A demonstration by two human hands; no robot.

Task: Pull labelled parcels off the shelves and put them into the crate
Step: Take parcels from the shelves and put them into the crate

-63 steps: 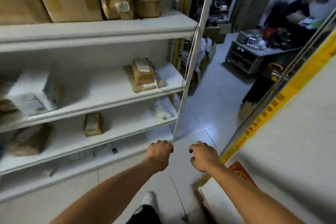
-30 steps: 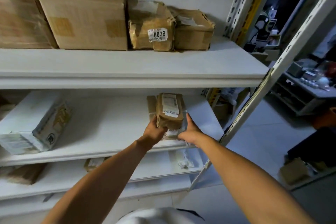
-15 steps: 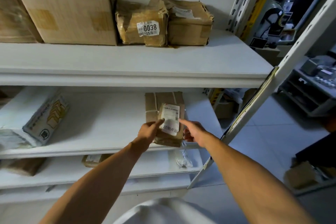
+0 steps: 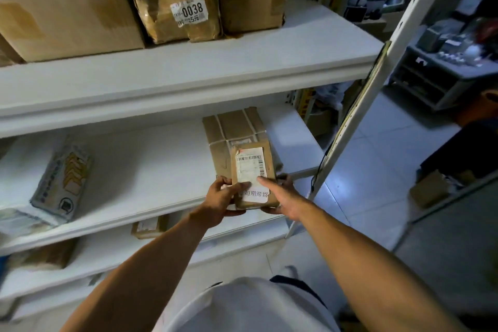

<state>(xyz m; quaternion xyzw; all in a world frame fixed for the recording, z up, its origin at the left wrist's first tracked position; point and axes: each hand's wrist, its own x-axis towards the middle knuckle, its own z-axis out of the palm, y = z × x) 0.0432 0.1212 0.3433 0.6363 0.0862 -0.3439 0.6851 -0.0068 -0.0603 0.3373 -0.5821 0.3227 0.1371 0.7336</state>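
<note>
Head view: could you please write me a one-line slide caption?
Both hands, left and right, hold a small labelled parcel over the middle shelf, above a flat strapped parcel.

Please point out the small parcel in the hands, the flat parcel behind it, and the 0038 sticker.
small parcel [image 4: 252, 170], head view, on its white label.
flat parcel [image 4: 231, 129], head view, on its brown top.
0038 sticker [image 4: 190, 14], head view, on the number.

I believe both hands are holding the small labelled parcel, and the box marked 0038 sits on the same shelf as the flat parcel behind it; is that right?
Not quite. In the head view both hands, left and right, do hold the small parcel, but the 0038 box sits on the shelf above, not with the flat parcel.
</note>
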